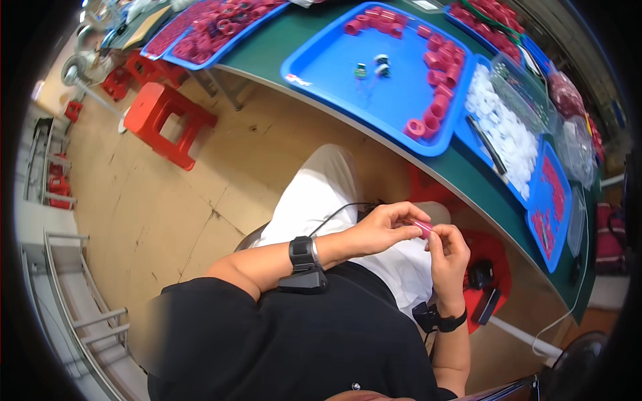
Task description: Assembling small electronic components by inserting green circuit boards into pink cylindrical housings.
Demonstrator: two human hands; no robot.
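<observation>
Upper left: we log a red plastic stool (167, 120) on the tan floor, and above it a blue tray (200, 30) heaped with red rings.

Upper centre: a large blue tray (334, 73) holds red spools (438, 73) along its right rim and a few small green-and-white parts (374, 67).

Right: a tray of white caps (505, 123), then clear bags (568, 100) of reddish pieces.

Lower centre, over our lap: our left hand (378, 230) and right hand (448, 257) meet, fingertips pinching one small pink spool (422, 228) between them.
</observation>
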